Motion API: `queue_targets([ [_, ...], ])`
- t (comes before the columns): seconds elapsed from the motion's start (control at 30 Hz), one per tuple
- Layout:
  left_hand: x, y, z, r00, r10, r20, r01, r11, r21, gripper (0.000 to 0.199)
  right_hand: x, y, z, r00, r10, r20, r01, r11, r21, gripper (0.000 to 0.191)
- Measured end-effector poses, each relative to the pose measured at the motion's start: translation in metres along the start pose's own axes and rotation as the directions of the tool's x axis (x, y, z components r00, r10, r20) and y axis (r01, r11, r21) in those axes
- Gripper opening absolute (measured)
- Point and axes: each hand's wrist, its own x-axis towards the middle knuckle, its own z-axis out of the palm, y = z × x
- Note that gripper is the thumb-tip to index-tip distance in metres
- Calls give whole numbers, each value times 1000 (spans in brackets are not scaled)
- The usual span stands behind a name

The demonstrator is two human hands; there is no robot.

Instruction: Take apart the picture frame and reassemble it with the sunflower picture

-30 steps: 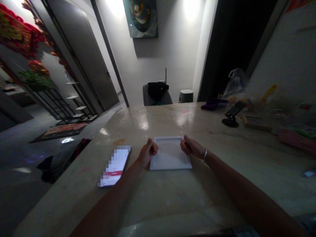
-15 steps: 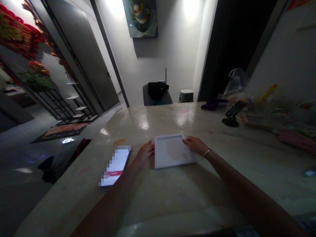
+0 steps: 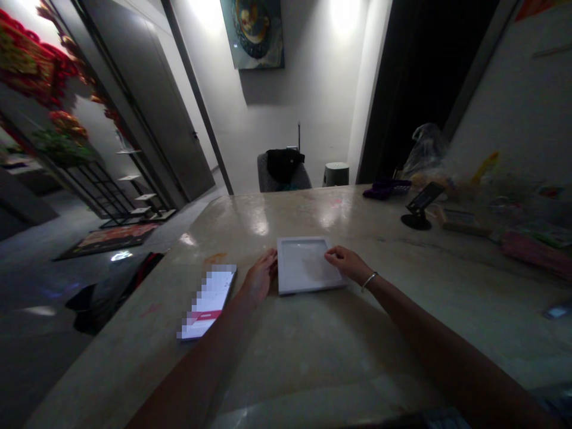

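Note:
A shallow white square tray (image 3: 304, 265) with a raised rim lies flat on the polished stone tabletop (image 3: 313, 345), directly ahead of me. My left hand (image 3: 261, 275) rests against its left edge, fingers flat and slightly apart. My right hand (image 3: 343, 262) lies over the right part of the rim, fingers curled onto it, with a thin silver bangle (image 3: 369, 281) on the wrist. To the left of my left hand lies a phone (image 3: 208, 302) with a pixelated screen, not touching my hand.
At the table's right side stand a black phone stand (image 3: 417, 213), a purple item (image 3: 384, 189), a plastic bag (image 3: 426, 149) and a pink object (image 3: 536, 255). The table's left edge drops to a dark floor. A chair with black cloth (image 3: 283, 170) stands beyond the far edge.
The white tray has slid a little left and away from me, with my right hand moving left along with it. My left hand stays nearly where it was, against the tray's left edge.

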Motion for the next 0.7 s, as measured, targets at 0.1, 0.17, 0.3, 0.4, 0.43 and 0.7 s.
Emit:
queue_targets([
  [0.1, -1, 4, 3, 998, 40, -44, -42, 998, -54, 27, -2, -3, 4, 998, -32, 46, 30, 998, 49, 30],
  [0.17, -3, 6, 5, 994, 101, -42, -105, 990, -95, 31, -5, -5, 5, 994, -59, 88, 54, 997, 60, 31],
  [0.3, -9, 11, 11, 979, 206, -3, -205, 976, -75, 41, -10, -12, 5, 975, -100, 198, 83, 992, 91, 39],
  [0.4, -13, 15, 13, 973, 224, 51, -225, 974, 22, 48, -11, -13, 3, 962, -138, 235, 107, 984, 141, 44],
  [0.43, -14, 16, 13, 974, 218, 66, -221, 975, 31, 50, -11, -14, 3, 961, -144, 234, 108, 982, 157, 46],
  [0.7, -12, -5, 15, 979, 167, 116, -167, 986, -14, 48, -16, -19, 9, 925, -184, 333, 90, 956, 279, 64],
])
